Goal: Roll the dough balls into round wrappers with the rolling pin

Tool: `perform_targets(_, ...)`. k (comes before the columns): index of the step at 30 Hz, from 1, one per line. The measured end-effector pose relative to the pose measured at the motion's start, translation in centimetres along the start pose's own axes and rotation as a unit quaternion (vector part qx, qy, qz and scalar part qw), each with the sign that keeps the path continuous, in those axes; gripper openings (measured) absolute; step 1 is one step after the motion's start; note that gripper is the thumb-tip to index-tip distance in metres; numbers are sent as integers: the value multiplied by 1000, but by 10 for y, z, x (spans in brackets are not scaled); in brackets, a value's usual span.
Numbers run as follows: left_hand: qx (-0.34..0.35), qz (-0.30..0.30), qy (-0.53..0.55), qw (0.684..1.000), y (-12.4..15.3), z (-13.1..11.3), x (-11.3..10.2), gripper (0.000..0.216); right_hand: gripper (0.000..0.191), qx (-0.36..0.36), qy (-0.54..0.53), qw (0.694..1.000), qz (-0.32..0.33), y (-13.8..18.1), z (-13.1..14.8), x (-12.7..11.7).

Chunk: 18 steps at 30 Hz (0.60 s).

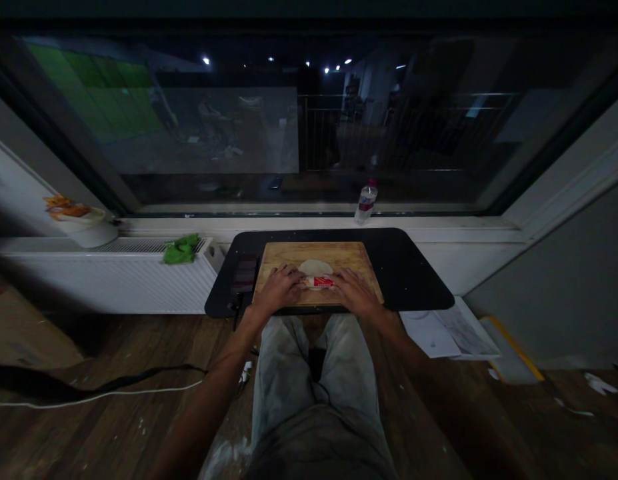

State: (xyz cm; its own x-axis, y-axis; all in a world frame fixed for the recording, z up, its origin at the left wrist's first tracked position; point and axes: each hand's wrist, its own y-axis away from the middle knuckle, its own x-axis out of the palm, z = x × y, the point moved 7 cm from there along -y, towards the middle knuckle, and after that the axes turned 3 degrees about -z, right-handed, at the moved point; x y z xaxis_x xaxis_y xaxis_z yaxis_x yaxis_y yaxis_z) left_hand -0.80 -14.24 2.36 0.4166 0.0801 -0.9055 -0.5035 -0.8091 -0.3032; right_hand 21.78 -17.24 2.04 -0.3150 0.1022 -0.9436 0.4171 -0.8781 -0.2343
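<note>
A short rolling pin (321,282) with a red and white label lies crosswise over a flat, round piece of pale dough (316,268). The dough sits on a wooden cutting board (276,252), its far part showing beyond the pin. At the pin's left end, my left hand (285,283) is closed over it, while my right hand (351,288) grips the right end. Both palms face down and hide the ends of the pin.
Under the board is a black tabletop (413,273), with a dark phone-like object (243,273) at its left. A bottle (366,202) stands on the windowsill. A green cloth (181,249) and white pot (91,229) rest by the radiator (153,283); papers (433,333) lie lower right.
</note>
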Motion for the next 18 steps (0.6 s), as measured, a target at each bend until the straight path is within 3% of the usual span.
perform_targets(5,-8,-8,-4,1000,-24,10,-3,32,51,-5,-12,1000,1,-26,-12,-3)
perform_targets(12,-12,-5,28,1000,-28,14,14,33,35,-14,-48,999,-7,-33,-19,5)
perform_targets(18,-148,-80,-66,984,-29,24,21,49,48,25,-2,999,-40,-46,-20,0)
